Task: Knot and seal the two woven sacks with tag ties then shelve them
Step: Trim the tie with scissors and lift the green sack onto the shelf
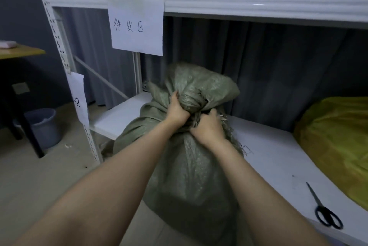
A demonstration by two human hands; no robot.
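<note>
A full grey-green woven sack (187, 176) stands on the floor against the front edge of the white lower shelf (268, 158). Its top is gathered into a twisted neck with a loose flap of fabric bunched above. My left hand (177, 109) grips the twisted neck from the left. My right hand (208, 126) grips the frayed fabric just below and to the right of it. A yellow sack (336, 138) lies on the shelf at the far right. No tag tie shows.
Black-handled scissors (323, 209) lie on the shelf near its front edge. A paper sign (137, 26) hangs from the upper shelf beam (239, 2). The rack's white upright (59, 50) stands left, with a blue bucket (42, 126) and a wooden table (20, 52) beyond it.
</note>
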